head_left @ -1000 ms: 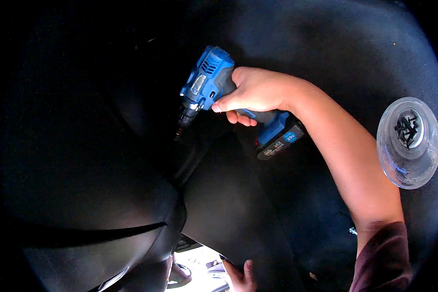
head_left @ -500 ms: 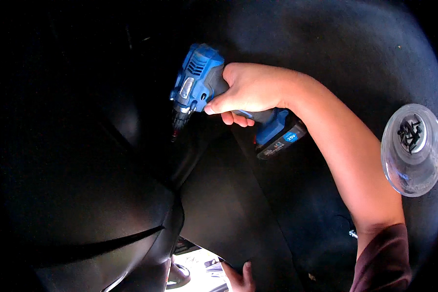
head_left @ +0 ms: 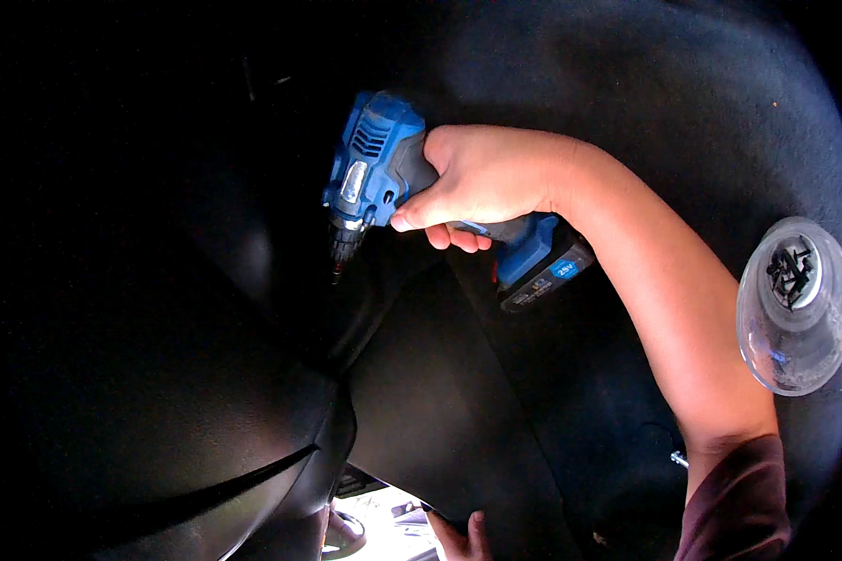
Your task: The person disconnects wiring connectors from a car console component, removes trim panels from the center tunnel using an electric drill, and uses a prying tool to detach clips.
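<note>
A blue and black cordless drill (head_left: pixel 384 154) is in my right hand (head_left: pixel 496 173), with the fingers wrapped round its grip. Its chuck and bit point down, close to the dark surface; whether the tip touches anything is lost in shadow. At the bottom middle, my left hand (head_left: pixel 463 540) shows only partly. Its thumb lies on a black panel (head_left: pixel 440 374) and a finger is past the panel's edge, pinching it; the rest of that hand is out of the picture.
A clear plastic cup (head_left: pixel 795 351) holding several black screws (head_left: pixel 791 273) stands beside my right forearm. Near my elbow lies a small metal piece (head_left: pixel 679 459). Smooth black moulded trim (head_left: pixel 206 402) fills the left. Bright light comes through a gap (head_left: pixel 384 524) at the bottom.
The view has shifted slightly, so the drill, panel and cup sit a little lower. Both hands keep their holds.
</note>
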Demonstrator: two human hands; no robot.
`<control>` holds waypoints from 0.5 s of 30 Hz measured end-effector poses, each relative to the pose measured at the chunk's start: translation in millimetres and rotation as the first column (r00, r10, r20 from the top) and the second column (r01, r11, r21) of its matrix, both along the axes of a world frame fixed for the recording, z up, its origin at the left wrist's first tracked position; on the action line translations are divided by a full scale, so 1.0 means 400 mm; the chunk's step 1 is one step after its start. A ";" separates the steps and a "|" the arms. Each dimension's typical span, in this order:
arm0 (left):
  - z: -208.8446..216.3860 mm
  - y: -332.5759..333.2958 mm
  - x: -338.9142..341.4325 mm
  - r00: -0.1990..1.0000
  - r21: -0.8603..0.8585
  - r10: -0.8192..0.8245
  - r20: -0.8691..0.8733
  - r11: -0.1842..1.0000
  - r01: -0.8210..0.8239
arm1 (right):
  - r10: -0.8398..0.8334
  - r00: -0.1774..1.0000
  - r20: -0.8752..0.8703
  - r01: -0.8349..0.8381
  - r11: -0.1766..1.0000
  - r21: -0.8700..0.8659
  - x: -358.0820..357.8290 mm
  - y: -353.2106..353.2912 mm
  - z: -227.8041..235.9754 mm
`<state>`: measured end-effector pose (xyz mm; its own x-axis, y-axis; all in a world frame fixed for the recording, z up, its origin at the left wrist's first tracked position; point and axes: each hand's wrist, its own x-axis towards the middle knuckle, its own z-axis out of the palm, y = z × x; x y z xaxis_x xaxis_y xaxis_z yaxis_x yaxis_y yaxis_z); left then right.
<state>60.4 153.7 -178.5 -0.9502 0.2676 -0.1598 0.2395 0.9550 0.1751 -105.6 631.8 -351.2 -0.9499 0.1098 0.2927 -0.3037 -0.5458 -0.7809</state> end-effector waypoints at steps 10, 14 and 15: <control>0.012 0.033 0.004 0.999 -0.118 -0.049 -0.018 0.992 0.046 | -0.078 0.996 -0.035 0.082 0.989 0.126 0.036 0.003 0.043; 0.016 -0.001 0.000 0.993 -0.231 -0.097 -0.073 0.970 0.078 | -0.081 0.996 -0.034 0.085 0.985 0.152 0.045 -0.005 0.064; 0.013 -0.019 0.001 0.992 -0.215 -0.084 -0.089 0.975 0.063 | -0.075 0.997 -0.029 0.079 0.985 0.152 0.046 -0.005 0.068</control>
